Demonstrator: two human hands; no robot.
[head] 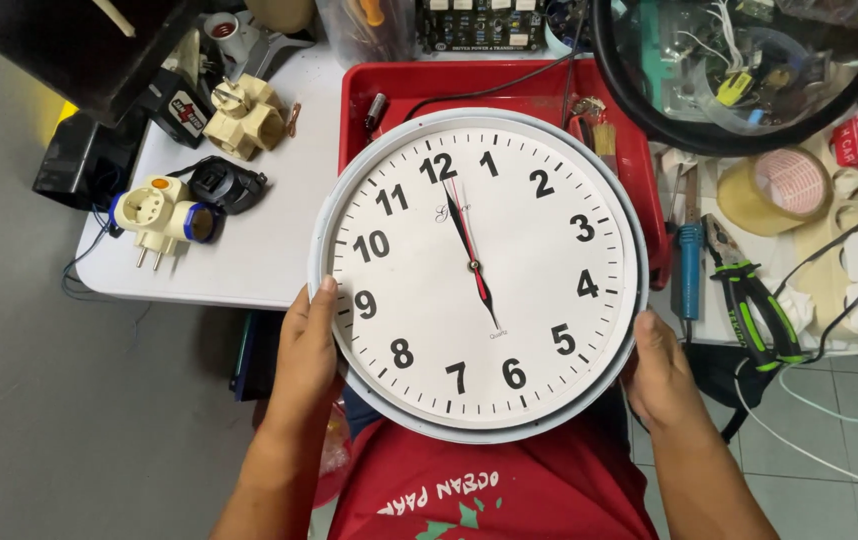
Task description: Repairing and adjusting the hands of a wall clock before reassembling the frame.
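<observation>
Above the near edge of a white bench [279,250], one round wall clock [477,272] with a white face, black numerals and a pale grey rim is held flat, face up, between two hands. Left hand [307,350] grips the rim at the lower left, thumb resting on the face edge; right hand [657,368] clasps the rim at the lower right. Both are closed on the clock, which hovers over the person's lap, partly covering one red tray [389,85] behind it. Two black hands and one thin red hand show on the dial.

It looks like an inspection or carrying step; any next move would call for a steady, level two-sided hold, since the clock is wide and rests on nothing.

Left of the clock lie two cream plug adapters [161,218] and [246,118], and one small black device [229,185]. Right of it are one pair of green-handled pliers [759,300], one blue-handled tool [689,270], possibly a soldering iron, and one roll of tan tape [774,190].
</observation>
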